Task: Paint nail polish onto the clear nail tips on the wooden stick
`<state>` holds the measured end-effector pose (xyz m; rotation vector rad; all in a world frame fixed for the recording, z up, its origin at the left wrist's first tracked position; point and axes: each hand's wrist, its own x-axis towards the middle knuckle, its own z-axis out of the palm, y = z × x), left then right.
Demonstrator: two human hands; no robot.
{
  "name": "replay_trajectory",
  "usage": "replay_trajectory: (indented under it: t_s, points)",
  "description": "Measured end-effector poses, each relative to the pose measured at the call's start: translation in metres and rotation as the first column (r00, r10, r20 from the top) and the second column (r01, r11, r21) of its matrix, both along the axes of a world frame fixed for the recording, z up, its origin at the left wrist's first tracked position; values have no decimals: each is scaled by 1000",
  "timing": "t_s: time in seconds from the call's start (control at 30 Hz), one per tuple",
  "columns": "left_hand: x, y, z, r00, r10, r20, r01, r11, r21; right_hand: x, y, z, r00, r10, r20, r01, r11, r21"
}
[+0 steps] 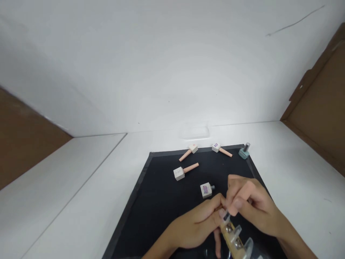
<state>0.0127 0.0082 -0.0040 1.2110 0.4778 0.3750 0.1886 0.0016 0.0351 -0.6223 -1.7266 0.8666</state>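
My left hand (195,223) pinches the upper end of a yellowish nail tip stand (230,239), which carries several clear false nails (236,232). My right hand (254,205) grips the peach cap of a nail polish brush (242,196) between thumb and fingers. The brush end points down at the topmost nail, close to my left fingertips; whether the bristles touch it is hard to see. Just beyond my hands lies a white nail polish bottle (206,190) with a purple print, its neck uncovered and pointing right.
On the black mat (156,201) lie more white bottles with peach caps: one at mid-left (179,173), one at the back (193,148), one farther right (216,147). A teal bottle (244,153) stands at the back right corner. White walls and brown cardboard panels (320,97) surround the surface.
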Motion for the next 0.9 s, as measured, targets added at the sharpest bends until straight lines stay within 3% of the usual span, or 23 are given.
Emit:
replay_trajectory:
  t_s: [0.1, 0.2, 0.3, 0.4, 0.53, 0.7, 0.83, 0.9]
  points:
    - [0, -1, -1, 1000, -6, -6, 7, 999, 43, 0, 1, 0, 998, -59, -32, 58, 998, -19]
    - [1, -2, -1, 999, 17, -49, -13, 997, 82, 1, 1, -2, 1000, 27, -10, -28, 999, -41]
    - [-1, -2, -1, 995, 25, -92, -13, 992, 127, 2, 1, -5, 1000, 9, 13, -7, 989, -147]
    - [-3, -1, -1, 992, 15, -124, 11, 979, 205, 2, 2, -7, 996, -48, -69, 31, 972, -233]
    - [-3, 1, 0, 987, 1, -162, 53, 945, 323, 2, 2, -8, 997, 56, -59, -69, 964, -256]
    - [-1, 0, 6, 982, 16, -188, 60, 918, 393, 2, 3, -7, 999, -43, 23, 48, 955, -294]
    - [-1, -1, 10, 980, 0, -201, 84, 908, 410, 3, 4, -8, 999, 32, 20, -24, 953, -303]
    - [-2, -1, 10, 978, -4, -209, 91, 909, 408, 3, 5, -8, 999, -8, 42, 20, 956, -293]
